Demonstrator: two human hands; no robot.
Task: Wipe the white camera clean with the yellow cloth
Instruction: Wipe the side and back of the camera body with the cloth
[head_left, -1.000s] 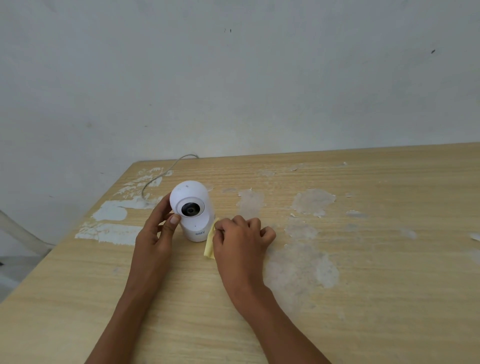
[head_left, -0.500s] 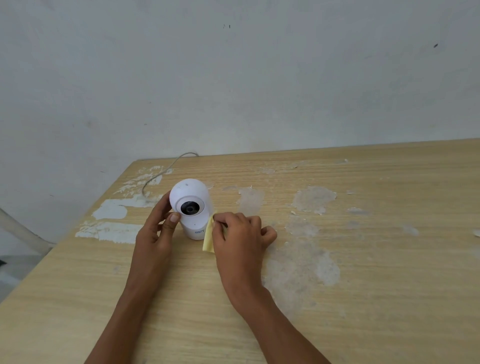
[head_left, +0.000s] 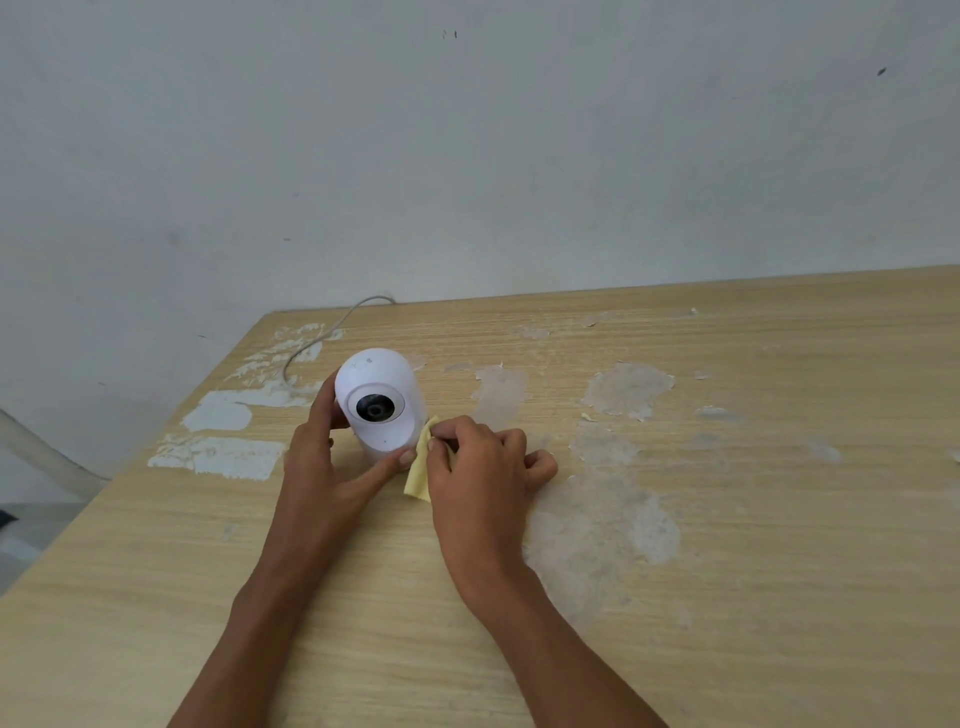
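The white camera (head_left: 382, 384) is a rounded dome with a dark lens facing me, standing on the wooden table (head_left: 727, 545) near its far left corner. My left hand (head_left: 324, 467) wraps around it, fingers behind the left side and thumb across the base in front. My right hand (head_left: 480, 473) pinches the small yellow cloth (head_left: 418, 475) and presses its upper edge against the camera's lower right side. Most of the cloth is hidden under my fingers.
A white cable (head_left: 317, 340) runs from behind the camera and over the table's back edge. The tabletop has worn, peeling patches (head_left: 626, 389). A pale wall (head_left: 467, 156) stands right behind the table, and the left table edge (head_left: 130, 488) is close to the camera.
My left thumb has slid down from beside the lens to the front of the base. The right hand has lifted the cloth higher against the camera's right side.
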